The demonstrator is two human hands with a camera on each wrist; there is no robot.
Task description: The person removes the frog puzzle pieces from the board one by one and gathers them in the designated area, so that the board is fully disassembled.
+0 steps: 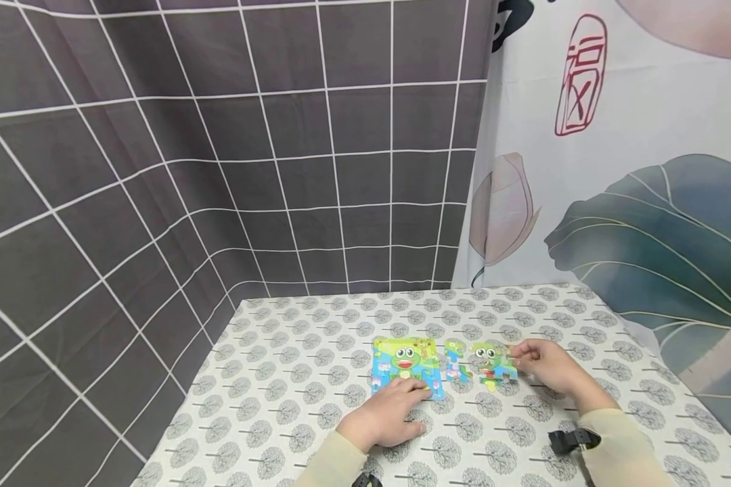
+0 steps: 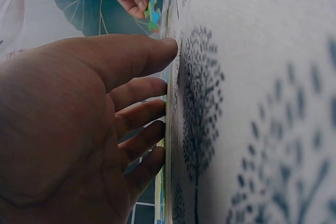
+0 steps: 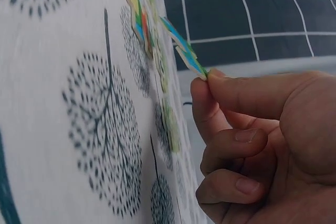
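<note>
A square frog picture board point(image 1: 405, 357) in yellow-green and blue lies flat on the table. My left hand point(image 1: 385, 411) rests its extended fingers on the board's lower edge, covering part of it. To the right, my right hand point(image 1: 545, 365) pinches a blue-and-green jigsaw puzzle piece point(image 3: 184, 48) between thumb and forefinger, held tilted just above the cloth. The other fingers of that hand curl inward. Beside the board lie loose jigsaw pieces point(image 1: 455, 358), and more pieces showing a frog's eyes point(image 1: 486, 353) sit close to the right hand. Exact joins among them are too small to tell.
The table wears a white cloth point(image 1: 292, 392) printed with grey trees. Behind it hangs a dark curtain point(image 1: 353, 176) with a white grid. A pale leaf-and-flower curtain point(image 1: 664, 243) borders the right side.
</note>
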